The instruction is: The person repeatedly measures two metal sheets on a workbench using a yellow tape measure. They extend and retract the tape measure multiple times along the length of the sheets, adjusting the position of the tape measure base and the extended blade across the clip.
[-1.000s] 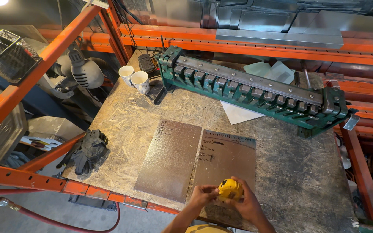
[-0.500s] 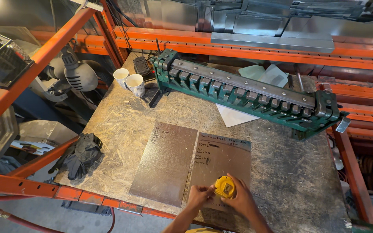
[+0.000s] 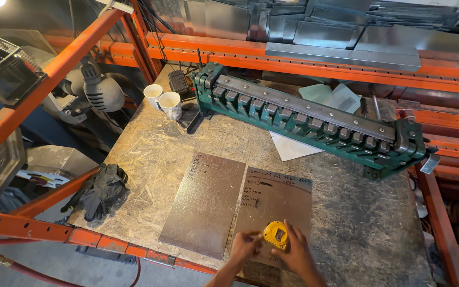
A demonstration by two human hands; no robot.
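The right hand (image 3: 296,254) pinches the yellow tape measure (image 3: 276,235) over the metal sheet (image 3: 277,204), left hand (image 3: 245,245) beside; its blade could slip off the edge.

Tape measure (image 3: 276,235): yellow, round-cornered case, gripped between two hands, over right-hand metal sheet (image 3: 277,207), near bench edge.

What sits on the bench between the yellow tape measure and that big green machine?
In the head view, only the right metal sheet and bare bench top lie between the tape measure and green machine.
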